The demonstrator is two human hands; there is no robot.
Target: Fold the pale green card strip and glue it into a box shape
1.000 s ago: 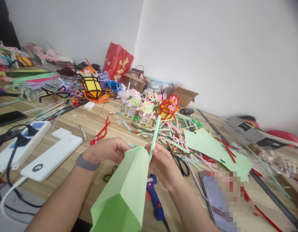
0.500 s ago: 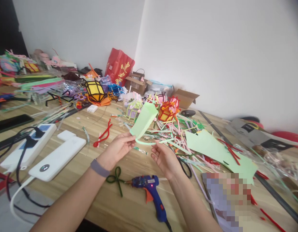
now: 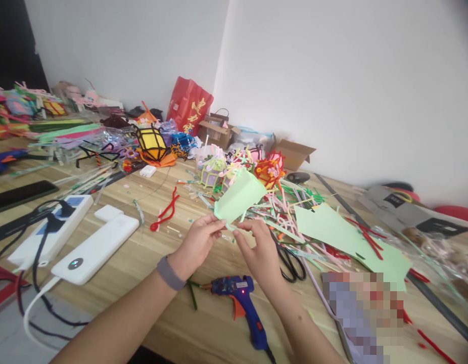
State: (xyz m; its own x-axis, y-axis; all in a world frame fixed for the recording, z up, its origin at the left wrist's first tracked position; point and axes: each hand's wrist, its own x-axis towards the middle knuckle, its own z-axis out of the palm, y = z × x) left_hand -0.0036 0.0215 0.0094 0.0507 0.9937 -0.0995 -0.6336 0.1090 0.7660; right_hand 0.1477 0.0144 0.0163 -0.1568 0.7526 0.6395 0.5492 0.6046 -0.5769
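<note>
A folded piece of light green paper point(image 3: 241, 197) is held up above the table. My left hand point(image 3: 199, 241) pinches its lower left corner between thumb and fingers. A pale green pipe cleaner point(image 3: 231, 227) lies along the paper's lower edge. Thumb and forefinger of my right hand point(image 3: 260, 248) are closed on this pipe cleaner near the bottom edge, the fingers partly hiding it. Below my hands a blue hot glue gun point(image 3: 236, 287) lies on its side with a red light lit. By its nozzle is a dark green pipe cleaner shape point(image 3: 192, 293), partly covered by my left wrist.
Black-handled scissors point(image 3: 292, 263) and a green paper sheet point(image 3: 347, 240) lie at the right. Decorated lanterns point(image 3: 152, 143) and loose pipe cleaners crowd the back. A power strip point(image 3: 54, 230) and white power bank point(image 3: 95, 247) with cables occupy the left.
The paper has turned and tipped to the right. My right hand has come closer to my left, and the pipe cleaner's loose stretch now lies nearer the paper's edge.
</note>
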